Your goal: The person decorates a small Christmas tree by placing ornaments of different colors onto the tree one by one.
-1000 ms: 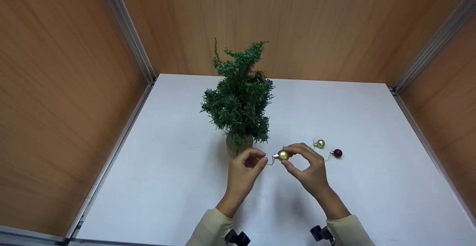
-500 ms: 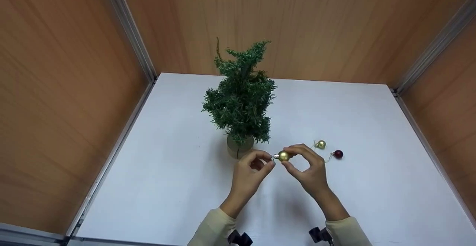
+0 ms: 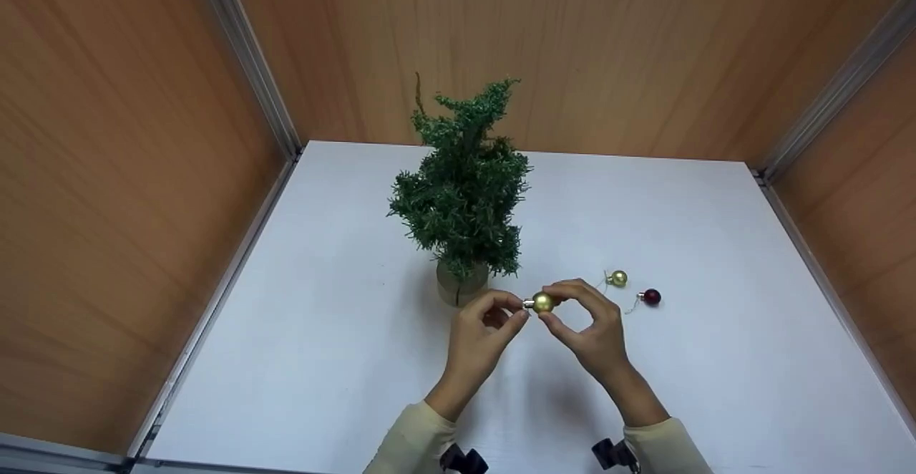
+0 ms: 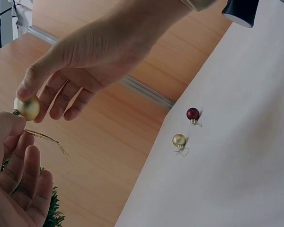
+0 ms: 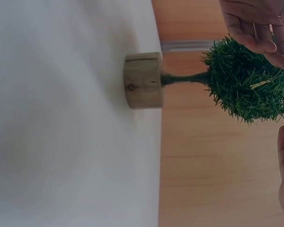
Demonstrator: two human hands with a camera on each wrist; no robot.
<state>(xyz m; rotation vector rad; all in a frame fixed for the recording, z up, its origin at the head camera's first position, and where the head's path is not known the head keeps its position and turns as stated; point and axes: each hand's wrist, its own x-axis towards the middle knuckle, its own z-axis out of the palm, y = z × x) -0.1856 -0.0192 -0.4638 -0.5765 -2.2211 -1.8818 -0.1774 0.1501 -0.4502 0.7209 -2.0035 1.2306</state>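
The right hand [image 3: 590,327] pinches a gold bauble [image 3: 543,302] between thumb and forefinger, held above the white table [image 3: 343,359] just at 5 o'clock of the small green tree [image 3: 461,187]. The left hand [image 3: 483,334] meets it from 9 o'clock, thumb and forefinger pinching at the bauble's silver cap; in the left wrist view a thin gold hanging thread [image 4: 45,138] trails from those fingers, the remaining fingers loosely curled. The tree stands upright in a wooden stump base [image 5: 143,80]. At 3 o'clock of the hands, a second gold bauble [image 3: 618,278] and a red bauble [image 3: 650,296] lie on the table, near each other but apart.
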